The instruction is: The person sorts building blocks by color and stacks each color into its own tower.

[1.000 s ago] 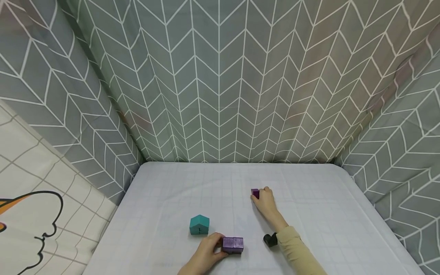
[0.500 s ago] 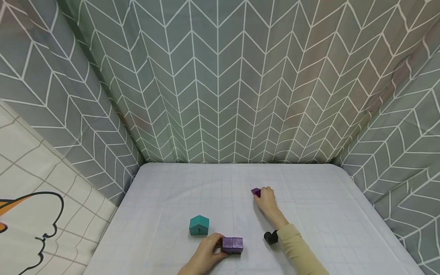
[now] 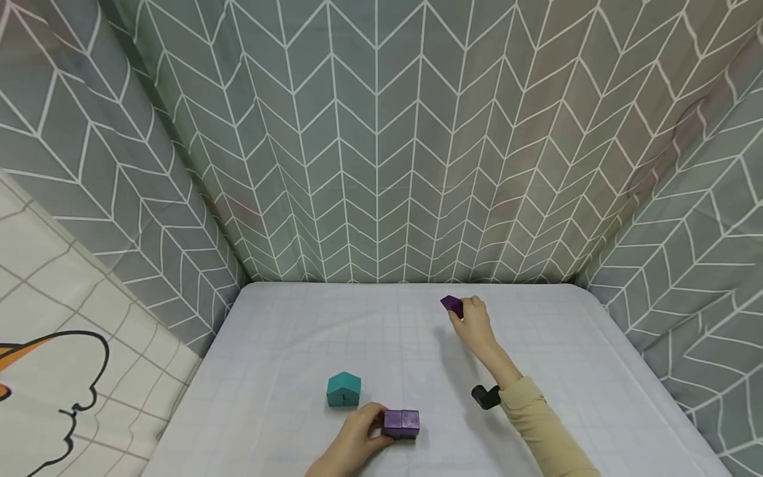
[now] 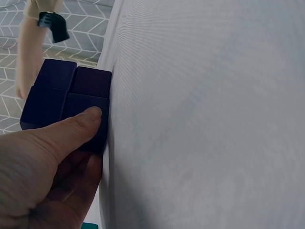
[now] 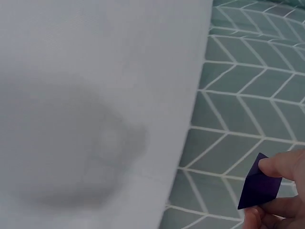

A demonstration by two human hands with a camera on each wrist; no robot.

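Observation:
My left hand [image 3: 353, 438] grips a purple block [image 3: 401, 424] made of joined cubes, at the near middle of the table. In the left wrist view the thumb presses on one face of this purple block [image 4: 66, 95] while the fingers curl under it. Farther back, my right hand [image 3: 477, 326] is raised and pinches a small purple wedge-shaped block [image 3: 453, 305] between thumb and fingers. The right wrist view shows the wedge [image 5: 259, 186] from the side, its pointed corner outward, with a shadow cast on the cloth below.
A teal house-shaped block [image 3: 344, 389] stands left of the purple block. A black piece with a rounded end [image 3: 485, 397] appears beside the right sleeve [image 3: 542, 424]. White cloth covers the table [image 3: 286, 331], and patterned curtains [image 3: 381, 165] rise at its back and sides.
My right hand has lifted the small purple wedge off the table and moved away, slightly right. The wedge has turned in the fingers. My left hand stays nearly still on the purple block.

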